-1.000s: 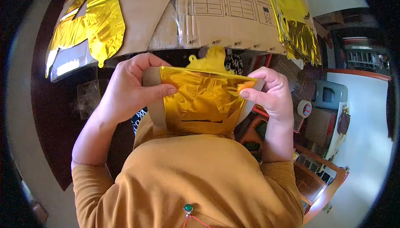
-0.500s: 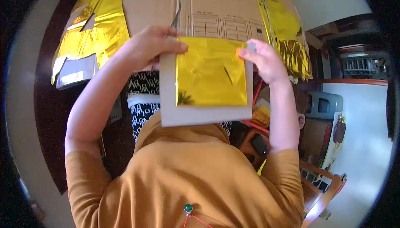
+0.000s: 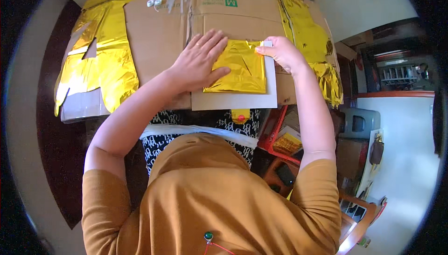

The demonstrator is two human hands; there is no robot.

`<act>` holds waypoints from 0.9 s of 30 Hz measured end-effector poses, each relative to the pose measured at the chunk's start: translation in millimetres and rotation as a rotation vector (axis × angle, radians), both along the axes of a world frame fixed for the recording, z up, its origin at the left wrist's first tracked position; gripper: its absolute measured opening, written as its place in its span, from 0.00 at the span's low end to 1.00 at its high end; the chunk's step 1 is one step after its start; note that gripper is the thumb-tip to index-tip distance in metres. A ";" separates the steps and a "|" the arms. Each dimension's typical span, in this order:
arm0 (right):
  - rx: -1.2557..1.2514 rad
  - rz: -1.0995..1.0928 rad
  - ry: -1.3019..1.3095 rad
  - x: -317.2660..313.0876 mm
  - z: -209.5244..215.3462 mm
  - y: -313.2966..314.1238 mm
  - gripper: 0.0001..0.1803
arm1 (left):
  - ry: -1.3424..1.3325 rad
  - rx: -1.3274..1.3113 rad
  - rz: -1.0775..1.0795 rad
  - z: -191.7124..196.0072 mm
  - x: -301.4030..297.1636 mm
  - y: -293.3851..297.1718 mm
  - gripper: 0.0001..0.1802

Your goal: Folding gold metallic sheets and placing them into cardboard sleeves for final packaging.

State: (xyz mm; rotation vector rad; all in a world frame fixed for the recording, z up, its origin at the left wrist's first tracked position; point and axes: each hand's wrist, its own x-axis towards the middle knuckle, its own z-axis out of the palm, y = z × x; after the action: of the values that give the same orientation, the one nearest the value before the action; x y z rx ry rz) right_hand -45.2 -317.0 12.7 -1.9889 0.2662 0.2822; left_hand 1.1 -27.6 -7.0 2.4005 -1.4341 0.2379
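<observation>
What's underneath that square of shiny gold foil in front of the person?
A pale card sticks out from under the gold foil at its lower and right edges. The card's middle is covered, so anything else between them can't be seen.

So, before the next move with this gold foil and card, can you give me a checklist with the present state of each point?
1. Foil over the card: ok, white margins show at the right and lower edges.
2. Left hand over the foil's left side: ok, palm down.
3. Right hand gripping the card's upper right corner: ok, thumb on top.
4. Foil smooth: not ok, creases show.
5. Foil's left edge straight: cannot tell, the left hand hides much of it.
</observation>
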 end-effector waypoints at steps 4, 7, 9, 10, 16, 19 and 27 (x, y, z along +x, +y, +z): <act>-0.021 -0.010 0.037 -2.9 3.8 -0.5 0.10 | -0.045 0.036 -0.026 -10.4 -1.6 -0.2 0.46; -0.149 0.011 0.004 -1.9 4.7 -1.4 0.12 | -0.091 0.006 -0.025 -10.3 -4.5 -2.8 0.48; -0.203 -0.014 -0.014 -3.7 7.9 2.3 0.13 | -0.109 -0.002 -0.023 -10.9 -6.2 -2.5 0.49; -0.230 -0.028 -0.023 -5.8 10.5 5.0 0.14 | -0.109 -0.001 -0.022 -11.8 -7.6 -2.5 0.49; -0.851 -0.138 -0.574 -38.8 20.5 30.8 0.25 | -0.115 0.010 -0.009 -12.7 -10.3 -2.4 0.51; -0.806 0.068 -0.575 -66.4 7.4 38.2 0.38 | -0.126 0.018 -0.011 -12.0 -9.6 -3.6 0.51; -0.953 0.196 -0.407 -82.6 -22.3 34.6 0.44 | -0.136 -0.051 -0.069 6.4 -11.9 -5.6 0.48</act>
State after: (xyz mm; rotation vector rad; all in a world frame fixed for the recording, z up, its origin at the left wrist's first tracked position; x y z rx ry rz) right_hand -127.7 -282.4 -9.6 -2.9557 -0.0914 -0.1811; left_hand -10.9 -33.2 -0.6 2.3283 -1.5477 0.4227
